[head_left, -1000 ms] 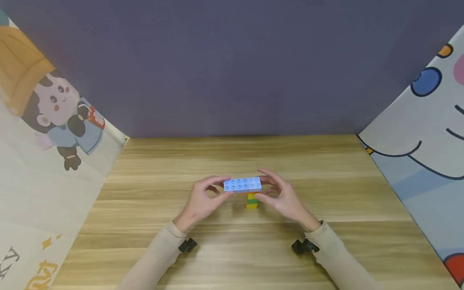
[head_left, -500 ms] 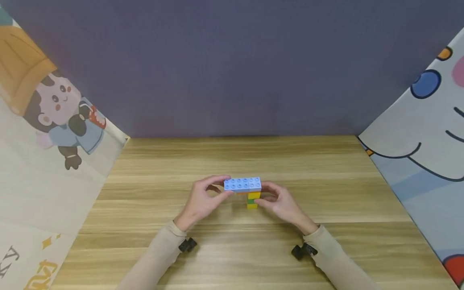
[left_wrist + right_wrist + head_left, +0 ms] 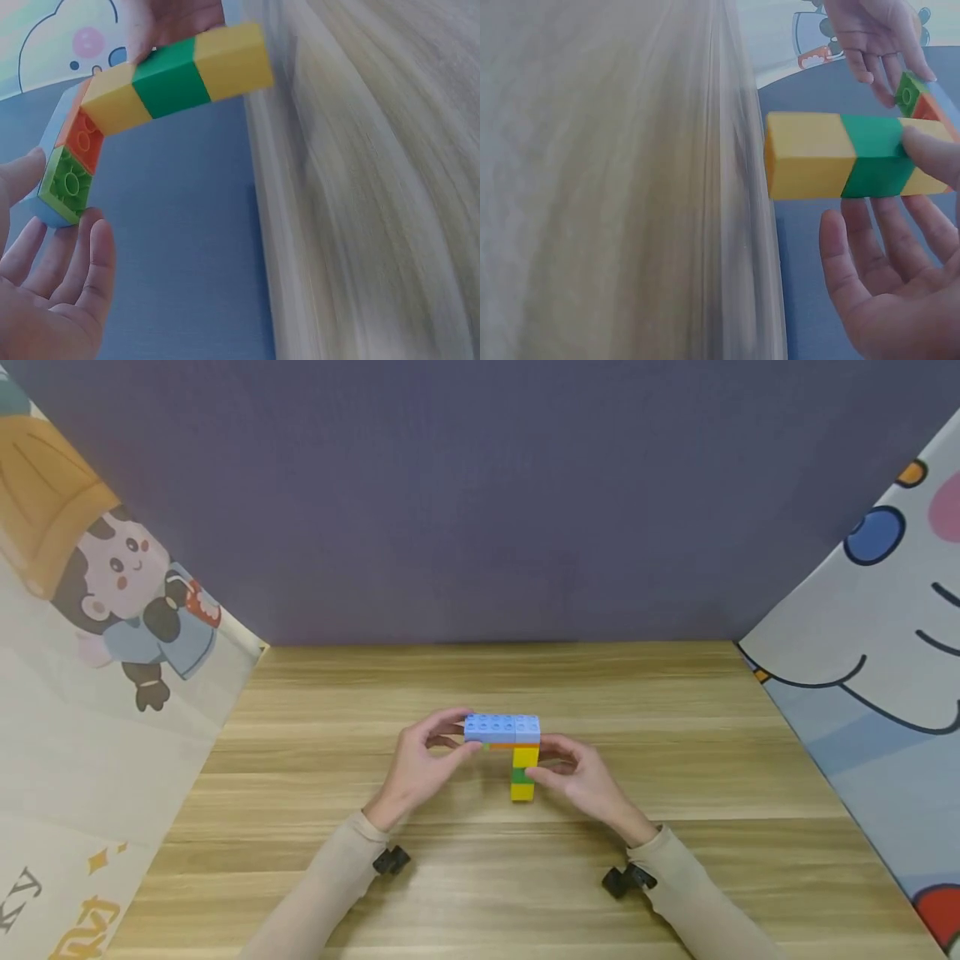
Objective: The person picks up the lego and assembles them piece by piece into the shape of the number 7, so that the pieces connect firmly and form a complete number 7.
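Both hands hold one joined build of toy building bricks. Light blue bricks (image 3: 491,727) with studs up form its top bar. Under the bar, the left wrist view shows an orange brick (image 3: 81,139) and a light green brick (image 3: 67,184) with hollow undersides. A column hangs from the right end: an upper yellow brick (image 3: 526,757), a green brick (image 3: 172,78) and a lower yellow brick (image 3: 810,155). My left hand (image 3: 422,764) pinches the bar's left end. My right hand (image 3: 585,782) grips the column, thumb near the green brick. Whether the column touches the table cannot be told.
The wooden table (image 3: 337,693) spreads beneath the hands. A dark blue-grey panel (image 3: 495,502) rises at its back. Cartoon-printed panels stand at the left (image 3: 112,635) and right (image 3: 885,668). Small black devices sit on the left wrist (image 3: 391,861) and right wrist (image 3: 628,880).
My right hand has shifted from the bar's right end down to the column. The bar has tilted or risen slightly away from me, showing more of the column. My left hand keeps its pinch.
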The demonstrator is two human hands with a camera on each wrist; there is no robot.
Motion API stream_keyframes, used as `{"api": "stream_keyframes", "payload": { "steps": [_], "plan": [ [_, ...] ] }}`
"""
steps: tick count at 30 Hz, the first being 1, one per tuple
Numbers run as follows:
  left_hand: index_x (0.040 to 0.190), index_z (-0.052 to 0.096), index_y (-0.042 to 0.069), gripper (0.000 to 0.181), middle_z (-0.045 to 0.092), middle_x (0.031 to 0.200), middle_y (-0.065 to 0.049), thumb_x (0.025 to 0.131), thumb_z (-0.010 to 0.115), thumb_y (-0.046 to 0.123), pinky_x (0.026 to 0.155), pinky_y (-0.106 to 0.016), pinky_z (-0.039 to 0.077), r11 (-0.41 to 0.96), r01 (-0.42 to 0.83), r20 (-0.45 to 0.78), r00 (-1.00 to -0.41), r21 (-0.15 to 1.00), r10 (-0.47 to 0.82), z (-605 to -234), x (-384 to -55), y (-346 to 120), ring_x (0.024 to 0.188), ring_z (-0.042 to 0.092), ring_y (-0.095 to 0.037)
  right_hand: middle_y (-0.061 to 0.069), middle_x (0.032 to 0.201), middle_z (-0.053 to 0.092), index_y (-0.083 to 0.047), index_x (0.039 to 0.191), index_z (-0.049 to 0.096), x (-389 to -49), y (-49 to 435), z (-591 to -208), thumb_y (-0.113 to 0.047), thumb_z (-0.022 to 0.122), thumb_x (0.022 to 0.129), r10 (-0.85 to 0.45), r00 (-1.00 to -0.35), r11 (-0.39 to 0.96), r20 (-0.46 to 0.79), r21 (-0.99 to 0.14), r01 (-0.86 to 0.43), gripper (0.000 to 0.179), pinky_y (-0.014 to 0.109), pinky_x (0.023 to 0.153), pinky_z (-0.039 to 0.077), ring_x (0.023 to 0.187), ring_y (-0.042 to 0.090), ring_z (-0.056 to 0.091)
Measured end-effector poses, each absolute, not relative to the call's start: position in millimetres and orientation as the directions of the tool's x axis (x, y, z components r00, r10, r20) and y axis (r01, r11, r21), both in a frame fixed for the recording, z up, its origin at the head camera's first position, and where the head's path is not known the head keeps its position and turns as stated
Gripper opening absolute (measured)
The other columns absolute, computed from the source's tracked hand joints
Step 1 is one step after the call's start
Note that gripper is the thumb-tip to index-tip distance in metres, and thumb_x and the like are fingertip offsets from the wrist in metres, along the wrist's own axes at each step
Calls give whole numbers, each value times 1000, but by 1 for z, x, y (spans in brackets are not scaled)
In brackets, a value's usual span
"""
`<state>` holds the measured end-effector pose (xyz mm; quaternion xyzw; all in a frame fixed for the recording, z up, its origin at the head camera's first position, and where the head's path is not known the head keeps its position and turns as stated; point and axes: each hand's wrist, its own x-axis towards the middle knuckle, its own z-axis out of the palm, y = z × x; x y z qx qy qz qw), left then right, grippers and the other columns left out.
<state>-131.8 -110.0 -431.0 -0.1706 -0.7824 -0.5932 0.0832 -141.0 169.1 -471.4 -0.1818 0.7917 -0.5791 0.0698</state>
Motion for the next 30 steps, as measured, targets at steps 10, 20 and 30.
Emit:
{"api": "stream_keyframes", "payload": {
  "steps": [10,20,30],
  "plan": [
    [134,70,4,45,76,129,-14,92,83,4,89,-37,65,255,361,329,-931,897,159,-437,-142,-110,109,74,-30,19,127,75,-11,155,51,-140,167,-471,-13,76,99,-313,-945,222,96,-960,-171,61,24,96,59,109,22,72],
    [134,72,4,43,72,135,-12,92,83,8,91,-38,65,293,291,267,-956,911,120,-443,-155,-107,109,75,-32,22,133,72,-5,149,58,-138,158,-473,-14,76,99,-222,-969,266,111,-949,-170,53,24,95,58,116,35,71],
    [134,72,5,43,69,137,-14,93,84,11,91,-37,65,371,240,215,-971,897,108,-453,-168,-103,110,75,-34,16,151,61,-10,152,56,-139,152,-471,-20,76,100,-193,-981,343,-19,-938,-50,57,36,95,63,123,36,69]
  ]
}}
